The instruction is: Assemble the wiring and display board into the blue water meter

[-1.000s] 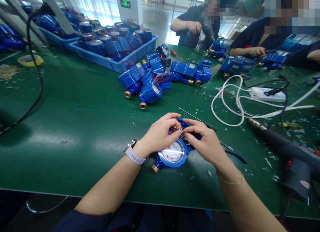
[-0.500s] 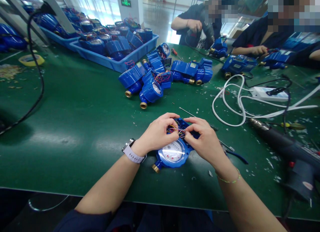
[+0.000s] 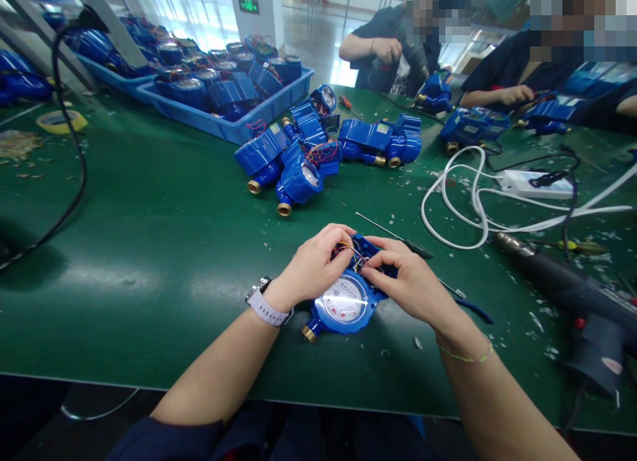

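Note:
A blue water meter (image 3: 344, 300) with a round clear dial and a brass threaded end lies on the green table in front of me. Thin coloured wires (image 3: 356, 254) stick out of its opened housing behind the dial. My left hand (image 3: 318, 261), with a watch on the wrist, pinches some of these wires at the housing's left side. From the right, my right hand (image 3: 409, 278) has thumb and forefinger closed on the wires inside the housing. Its fingertips partly hide what they grip. A screwdriver (image 3: 393, 234) lies just behind the meter.
Several blue meters (image 3: 301, 179) lie ahead, before a blue tray (image 3: 233, 126) full of more. At right are a heat gun (image 3: 562, 292), a white power strip (image 3: 535, 184) with looped cable, and blue-handled pliers (image 3: 472, 310). Two people work across the table (image 3: 164, 249).
My right hand has shifted slightly right and down, its fingers lower in the housing. More of the wires show between my hands. The meter stays in place.

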{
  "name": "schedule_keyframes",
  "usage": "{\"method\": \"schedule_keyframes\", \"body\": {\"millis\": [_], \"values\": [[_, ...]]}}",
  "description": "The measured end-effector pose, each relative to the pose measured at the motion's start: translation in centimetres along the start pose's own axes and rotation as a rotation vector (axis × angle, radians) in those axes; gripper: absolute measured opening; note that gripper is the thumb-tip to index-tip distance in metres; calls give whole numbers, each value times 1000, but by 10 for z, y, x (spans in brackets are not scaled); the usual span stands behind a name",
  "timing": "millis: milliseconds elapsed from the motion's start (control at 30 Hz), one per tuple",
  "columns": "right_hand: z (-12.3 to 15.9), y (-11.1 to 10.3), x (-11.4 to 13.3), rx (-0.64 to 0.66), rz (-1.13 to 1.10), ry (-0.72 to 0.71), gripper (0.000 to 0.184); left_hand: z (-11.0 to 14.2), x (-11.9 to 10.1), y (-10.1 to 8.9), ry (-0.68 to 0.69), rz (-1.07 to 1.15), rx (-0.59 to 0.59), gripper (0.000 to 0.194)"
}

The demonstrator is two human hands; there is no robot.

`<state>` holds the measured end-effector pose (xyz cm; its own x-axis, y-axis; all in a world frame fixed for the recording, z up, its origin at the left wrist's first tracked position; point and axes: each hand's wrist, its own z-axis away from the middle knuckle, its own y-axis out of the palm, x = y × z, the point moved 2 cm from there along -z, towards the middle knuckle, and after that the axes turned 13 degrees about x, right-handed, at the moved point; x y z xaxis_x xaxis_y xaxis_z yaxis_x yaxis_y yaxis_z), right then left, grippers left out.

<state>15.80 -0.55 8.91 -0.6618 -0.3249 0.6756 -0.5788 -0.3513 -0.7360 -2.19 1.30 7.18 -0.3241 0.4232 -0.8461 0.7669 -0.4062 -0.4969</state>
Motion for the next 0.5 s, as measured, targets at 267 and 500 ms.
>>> {"method": "schedule_keyframes", "body": {"millis": [267,500], "values": [[2,4,-2,-36,-171,52,17,-1,-2,-4,27,-42,136,6],[0,8,-4,-118,-464,123,21,-1,1,-2,24,-19,98,9]]}}
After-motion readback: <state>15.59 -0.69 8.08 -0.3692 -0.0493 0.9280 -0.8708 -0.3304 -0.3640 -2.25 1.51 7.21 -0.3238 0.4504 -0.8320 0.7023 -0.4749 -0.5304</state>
